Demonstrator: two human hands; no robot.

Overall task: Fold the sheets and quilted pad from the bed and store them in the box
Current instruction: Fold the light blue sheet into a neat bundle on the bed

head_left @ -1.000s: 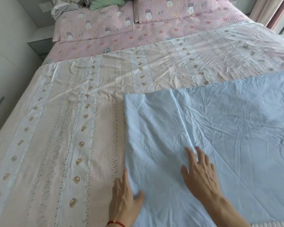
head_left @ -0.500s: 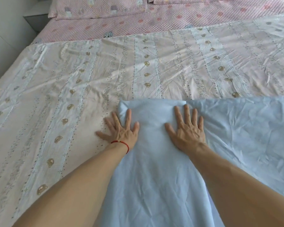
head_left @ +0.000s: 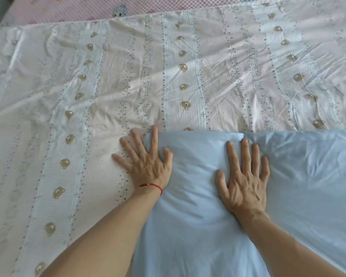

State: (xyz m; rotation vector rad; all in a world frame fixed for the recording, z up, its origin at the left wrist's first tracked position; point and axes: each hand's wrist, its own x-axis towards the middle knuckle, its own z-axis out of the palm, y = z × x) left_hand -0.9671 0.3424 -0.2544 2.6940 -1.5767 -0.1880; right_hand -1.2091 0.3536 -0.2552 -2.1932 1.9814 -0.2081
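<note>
Both hands lie flat with fingers spread wide, holding nothing: the right hand (head_left: 245, 180) presses on the blue sheet (head_left: 198, 226), and the left hand (head_left: 146, 163) sits on its left edge. Past them, a bear-print sheet (head_left: 188, 76) covers the bed, and a pink pad (head_left: 78, 9) shows at the far end.
</note>
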